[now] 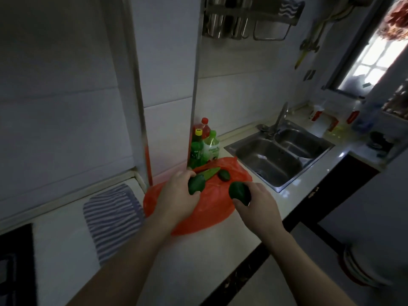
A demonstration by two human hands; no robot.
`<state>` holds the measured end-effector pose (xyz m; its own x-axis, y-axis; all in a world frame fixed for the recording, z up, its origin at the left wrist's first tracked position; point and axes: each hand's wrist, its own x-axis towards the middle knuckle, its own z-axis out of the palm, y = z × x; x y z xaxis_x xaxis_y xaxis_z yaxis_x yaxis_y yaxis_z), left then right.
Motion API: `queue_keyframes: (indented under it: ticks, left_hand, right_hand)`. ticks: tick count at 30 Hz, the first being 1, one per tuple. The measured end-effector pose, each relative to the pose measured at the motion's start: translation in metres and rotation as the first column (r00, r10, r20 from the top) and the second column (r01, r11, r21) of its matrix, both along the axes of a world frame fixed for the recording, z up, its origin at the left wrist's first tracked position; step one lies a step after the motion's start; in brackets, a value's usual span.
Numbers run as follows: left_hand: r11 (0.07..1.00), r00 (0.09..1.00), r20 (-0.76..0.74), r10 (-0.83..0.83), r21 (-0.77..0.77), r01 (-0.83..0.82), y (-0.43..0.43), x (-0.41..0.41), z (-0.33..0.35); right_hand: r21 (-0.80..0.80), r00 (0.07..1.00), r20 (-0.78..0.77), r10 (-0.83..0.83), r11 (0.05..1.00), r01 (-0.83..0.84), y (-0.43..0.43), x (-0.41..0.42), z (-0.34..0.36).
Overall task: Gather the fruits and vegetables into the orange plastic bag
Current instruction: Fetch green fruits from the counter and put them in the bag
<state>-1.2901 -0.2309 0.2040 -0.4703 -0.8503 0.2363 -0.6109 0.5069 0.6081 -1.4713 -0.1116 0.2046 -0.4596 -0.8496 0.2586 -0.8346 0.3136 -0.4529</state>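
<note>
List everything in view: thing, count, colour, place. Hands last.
orange plastic bag: one, orange, spread on the counter
left fruit: one, dark green, held over the bag
right fruit: one, dark green, held at the bag's right edge
loose fruit: one, dark green, lying on the bag's far part
long vegetable: one, green, on the bag beside the loose fruit
bottles: three, green, pale green, red-capped, at the wall behind the bag
striped cloth: one, blue-white, left of the bag
sink: one, steel, right of the bag
faucet: one, steel, behind the sink
left hand: grips the left fruit
right hand: grips the right fruit
</note>
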Motion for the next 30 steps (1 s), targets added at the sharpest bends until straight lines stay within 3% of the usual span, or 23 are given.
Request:
queue_keyframes:
  ticks: [16, 30]
  left_hand:
    - [0.977, 0.989, 0.115, 0.088, 0.186, -0.109, -0.069, -0.093, -0.075]
    - [0.886, 0.947, 0.258, 0.192, 0.37, -0.28, -0.123, -0.178, -0.163]
  right_hand:
    - [0.159, 0.985, 0.156, 0.069, 0.983, -0.094, -0.118, -0.083, -0.08]
    - [0.288, 0.951, 0.291, 0.107, 0.938, -0.194, -0.208, -0.153, -0.177]
